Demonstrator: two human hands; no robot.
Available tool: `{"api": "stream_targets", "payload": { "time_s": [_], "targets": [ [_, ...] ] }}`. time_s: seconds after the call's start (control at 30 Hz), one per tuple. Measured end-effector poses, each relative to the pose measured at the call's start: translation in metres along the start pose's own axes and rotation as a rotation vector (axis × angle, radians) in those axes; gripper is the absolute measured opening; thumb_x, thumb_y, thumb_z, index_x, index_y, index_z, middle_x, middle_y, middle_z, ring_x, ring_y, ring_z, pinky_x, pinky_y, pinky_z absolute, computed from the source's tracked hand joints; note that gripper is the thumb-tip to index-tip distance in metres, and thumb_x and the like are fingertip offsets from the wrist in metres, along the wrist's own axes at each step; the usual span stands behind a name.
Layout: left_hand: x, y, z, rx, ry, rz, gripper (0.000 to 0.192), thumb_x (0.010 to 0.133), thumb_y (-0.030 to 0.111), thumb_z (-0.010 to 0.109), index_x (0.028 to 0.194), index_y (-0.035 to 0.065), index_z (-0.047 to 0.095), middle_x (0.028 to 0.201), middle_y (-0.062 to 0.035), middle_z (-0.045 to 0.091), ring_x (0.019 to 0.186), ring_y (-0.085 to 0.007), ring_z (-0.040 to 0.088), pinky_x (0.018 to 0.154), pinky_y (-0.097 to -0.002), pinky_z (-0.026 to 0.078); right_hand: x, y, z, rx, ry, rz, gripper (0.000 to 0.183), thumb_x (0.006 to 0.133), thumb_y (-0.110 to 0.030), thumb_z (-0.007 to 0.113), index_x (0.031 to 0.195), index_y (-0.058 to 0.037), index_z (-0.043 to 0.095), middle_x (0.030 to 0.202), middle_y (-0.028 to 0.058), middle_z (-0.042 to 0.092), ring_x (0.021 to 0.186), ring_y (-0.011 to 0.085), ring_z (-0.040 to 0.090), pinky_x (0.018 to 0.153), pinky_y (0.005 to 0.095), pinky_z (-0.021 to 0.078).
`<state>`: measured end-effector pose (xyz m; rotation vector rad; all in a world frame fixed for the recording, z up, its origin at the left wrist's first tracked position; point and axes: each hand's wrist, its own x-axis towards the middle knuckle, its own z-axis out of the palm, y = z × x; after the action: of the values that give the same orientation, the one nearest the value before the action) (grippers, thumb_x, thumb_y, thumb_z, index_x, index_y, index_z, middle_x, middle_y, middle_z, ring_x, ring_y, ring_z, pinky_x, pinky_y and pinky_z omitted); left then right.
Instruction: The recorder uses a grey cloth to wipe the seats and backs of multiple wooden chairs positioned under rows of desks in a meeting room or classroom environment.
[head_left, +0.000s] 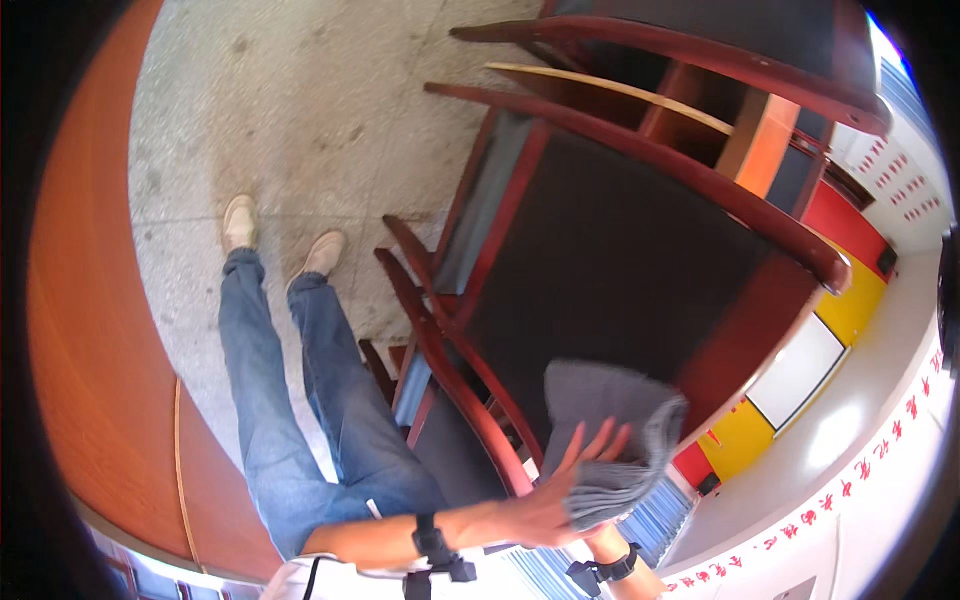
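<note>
A folded grey cloth (615, 412), its several layers showing along one edge, lies over the black panel of a dark red wooden chair (592, 255). My left hand (551, 499) comes in from the lower left and holds the cloth near its layered edge, with the fingers spread over it. My right hand (598, 531) is at the underside of the cloth and mostly hidden by it, so its grip does not show. Both wrists wear black straps with small devices attached.
Another red-framed chair (675, 34) stands at the top, near wooden compartments (697, 105). A further chair (457, 442) is beside my legs. An orange-brown wooden surface (90, 300) curves along the left. My feet stand on a speckled floor (300, 112).
</note>
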<state>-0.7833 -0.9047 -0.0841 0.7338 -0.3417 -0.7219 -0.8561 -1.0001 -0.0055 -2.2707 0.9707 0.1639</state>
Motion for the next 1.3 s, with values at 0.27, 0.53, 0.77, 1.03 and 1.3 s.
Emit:
{"api": "stream_targets", "payload": {
  "time_s": [0.27, 0.53, 0.77, 1.03, 1.3],
  "targets": [
    [0.222, -0.049, -0.129, 0.574, 0.271, 0.239, 0.067, 0.094, 0.038, 0.058, 0.152, 0.0114, 0.037, 0.165, -0.0151, 0.015, 0.152, -0.0365, 0.005, 0.121, -0.0552, 0.004, 0.002, -0.007, -0.010, 0.014, 0.002, -0.009, 0.071, 0.102, -0.051, 0.037, 0.149, 0.0005, 0.024, 0.125, 0.0128, 0.050, 0.105, 0.0220, 0.055, 0.089, 0.0332, 0.0460],
    [0.145, -0.096, -0.213, 0.277, 0.201, -0.373, 0.069, 0.100, 0.055, 0.042, 0.147, 0.0050, 0.044, 0.154, -0.0186, 0.040, 0.145, -0.0376, 0.031, 0.121, -0.0376, 0.023, 0.004, -0.018, -0.008, -0.311, 0.076, -0.095, 0.065, 0.104, -0.037, 0.036, 0.148, 0.0086, 0.024, 0.145, 0.0227, 0.037, 0.134, 0.0343, 0.037, 0.113, 0.0422, 0.0280],
    [0.021, -0.053, -0.368, 0.449, 0.401, -0.949, 0.101, 0.093, 0.075, 0.037, 0.136, -0.0156, 0.046, 0.143, -0.0327, 0.047, 0.141, -0.0365, 0.040, 0.114, -0.0411, 0.032, -0.001, -0.039, 0.008, -0.281, 0.017, 0.046, 0.071, 0.102, -0.044, 0.044, 0.152, 0.0032, 0.024, 0.149, 0.0285, 0.037, 0.140, 0.0415, 0.035, 0.116, 0.0442, 0.0289],
    [0.055, 0.030, -0.460, 0.462, 0.614, -0.764, 0.104, 0.092, 0.077, 0.038, 0.147, -0.0113, 0.034, 0.154, -0.0239, 0.037, 0.144, -0.0268, 0.033, 0.117, -0.0346, 0.028, 0.011, -0.059, -0.006, -0.188, -0.006, 0.152, 0.069, 0.099, -0.034, 0.052, 0.151, 0.0035, 0.028, 0.149, 0.0280, 0.038, 0.142, 0.0402, 0.035, 0.117, 0.0441, 0.0280],
    [0.183, 0.069, -0.397, 0.123, 0.652, -0.695, 0.107, 0.088, 0.078, 0.046, 0.148, -0.0100, 0.031, 0.153, -0.0207, 0.038, 0.141, -0.0271, 0.038, 0.116, -0.0379, 0.030, 0.028, -0.094, -0.020, -0.114, -0.031, 0.055, 0.074, 0.085, -0.008, 0.061, 0.151, 0.0005, 0.029, 0.149, 0.0255, 0.039, 0.138, 0.0394, 0.039, 0.118, 0.0426, 0.0293]
  ]
}}
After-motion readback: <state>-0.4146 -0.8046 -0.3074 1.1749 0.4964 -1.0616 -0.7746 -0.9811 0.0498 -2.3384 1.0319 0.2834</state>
